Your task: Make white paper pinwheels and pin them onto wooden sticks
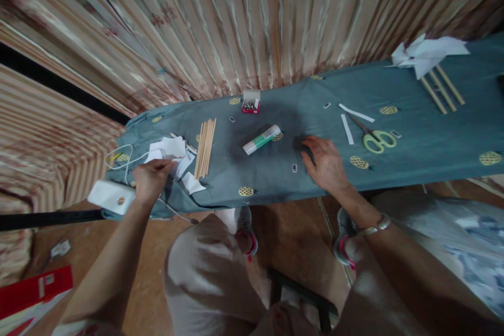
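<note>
At the table's left end my left hand (pixel 151 179) pinches the edge of a piece of white paper, among several loose paper pieces (pixel 192 184). Just right of the papers lies a bundle of thin wooden sticks (pixel 205 148). My right hand (pixel 323 161) rests on the cloth with its fingers curved and apart, nothing visible in it. A glue stick (pixel 262 139), white and green, lies between the two hands. Behind it stands a small open red box (pixel 251 102) of metal pins. Right of my right hand are green-handled scissors (pixel 376 136) and two paper strips (pixel 347 129).
Paper pinwheels (pixel 427 55) on wooden sticks lie at the far right of the blue-green tablecloth (pixel 271 181). A white power strip (pixel 111 196) with a cable sits at the left edge. A striped curtain (pixel 252 21) hangs behind the table.
</note>
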Demonstrator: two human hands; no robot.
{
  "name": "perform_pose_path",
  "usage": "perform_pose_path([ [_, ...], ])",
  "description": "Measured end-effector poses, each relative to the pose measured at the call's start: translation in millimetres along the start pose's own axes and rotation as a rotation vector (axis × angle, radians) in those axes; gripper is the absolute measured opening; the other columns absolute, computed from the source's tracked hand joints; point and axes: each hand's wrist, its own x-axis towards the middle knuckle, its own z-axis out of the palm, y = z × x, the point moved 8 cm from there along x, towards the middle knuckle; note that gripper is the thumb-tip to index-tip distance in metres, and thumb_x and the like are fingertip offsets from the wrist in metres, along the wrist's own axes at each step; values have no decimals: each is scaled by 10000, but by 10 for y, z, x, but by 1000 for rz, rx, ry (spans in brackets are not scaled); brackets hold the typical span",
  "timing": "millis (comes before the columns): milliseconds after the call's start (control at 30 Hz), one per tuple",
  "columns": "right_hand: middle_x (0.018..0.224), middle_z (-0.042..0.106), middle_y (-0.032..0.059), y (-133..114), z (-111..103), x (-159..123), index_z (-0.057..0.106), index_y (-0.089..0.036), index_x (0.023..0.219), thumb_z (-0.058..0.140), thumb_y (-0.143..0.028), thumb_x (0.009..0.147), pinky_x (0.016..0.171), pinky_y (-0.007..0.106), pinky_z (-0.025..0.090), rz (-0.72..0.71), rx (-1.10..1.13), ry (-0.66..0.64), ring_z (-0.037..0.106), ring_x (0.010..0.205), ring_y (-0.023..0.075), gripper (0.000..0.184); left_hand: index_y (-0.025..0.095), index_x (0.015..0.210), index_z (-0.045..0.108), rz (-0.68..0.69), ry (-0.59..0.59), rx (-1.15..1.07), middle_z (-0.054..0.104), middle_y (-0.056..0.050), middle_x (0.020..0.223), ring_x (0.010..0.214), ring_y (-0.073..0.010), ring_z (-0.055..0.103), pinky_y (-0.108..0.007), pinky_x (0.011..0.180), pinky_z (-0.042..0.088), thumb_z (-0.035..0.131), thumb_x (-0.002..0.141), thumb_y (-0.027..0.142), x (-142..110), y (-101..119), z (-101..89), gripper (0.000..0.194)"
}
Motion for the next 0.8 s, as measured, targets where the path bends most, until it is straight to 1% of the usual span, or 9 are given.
perform_pose_path([
  [267, 1267, 658, 182, -1, -11, 3, 638, -120, 1185, 437, -306, 962, 1021, 522, 466, -4, -1, 0, 580, 1150, 334, 353, 185, 773, 747, 32, 16, -117, 789, -10, 848, 860, -243, 704, -314, 804, 526, 632, 742, 372, -11, -8, -59, 222],
  [367, 1261, 660, 182, -1, -20, 2, 641, -115, 1179, 445, -299, 959, 1019, 514, 470, -7, -2, 9, 584, 1147, 332, 348, 153, 802, 739, 24, 67, -164, 788, -28, 883, 868, -237, 704, -346, 851, 543, 637, 747, 337, 6, 10, -127, 217],
  [433, 1261, 659, 172, 6, -24, 2, 640, -129, 1182, 446, -301, 957, 1012, 520, 473, 2, 1, 14, 585, 1153, 333, 343, 132, 837, 736, 43, 131, -217, 786, -54, 954, 901, -231, 706, -364, 886, 551, 631, 774, 346, -20, 140, -219, 246],
  [500, 1263, 660, 166, 6, -21, 4, 637, -141, 1186, 444, -300, 955, 1013, 533, 471, 4, 7, 11, 587, 1160, 334, 340, 127, 850, 745, 127, 220, -306, 784, -72, 964, 887, -227, 717, -381, 888, 566, 650, 789, 370, -122, 438, -346, 268],
  [533, 1262, 662, 165, 5, -21, 7, 636, -145, 1186, 445, -297, 953, 1015, 538, 469, 7, 12, 10, 590, 1160, 335, 337, 140, 830, 752, 201, 280, -351, 787, -66, 923, 861, -228, 725, -393, 882, 575, 671, 786, 371, -214, 653, -417, 250],
  [600, 1266, 665, 160, 6, -25, 18, 631, -152, 1190, 461, -292, 942, 1021, 538, 471, 19, 30, 13, 598, 1157, 332, 331, 194, 829, 764, 379, 311, -418, 788, -37, 916, 876, -220, 734, -409, 912, 580, 672, 826, 357, -453, 1170, -445, 188],
  [633, 1266, 668, 157, 11, -31, 24, 625, -155, 1197, 475, -291, 934, 1024, 533, 474, 32, 45, 18, 603, 1155, 330, 332, 236, 846, 767, 449, 274, -419, 787, -14, 948, 911, -211, 735, -414, 938, 579, 651, 863, 353, -578, 1435, -375, 165],
  [700, 1258, 675, 158, 45, -53, 33, 604, -150, 1227, 514, -293, 908, 1021, 519, 488, 81, 82, 34, 617, 1142, 327, 362, 301, 906, 764, 590, 111, -401, 777, 4, 1020, 973, -191, 732, -388, 944, 594, 609, 922, 340, -834, 1943, -68, 161],
  [800, 1256, 677, 179, 157, -111, 16, 549, -129, 1304, 550, -258, 853, 989, 505, 520, 186, 131, 63, 637, 1126, 330, 469, 271, 1005, 753, 953, -77, -499, 774, -45, 1034, 964, -165, 736, -317, 892, 619, 587, 950, 258, -1282, 2540, 472, 175],
])
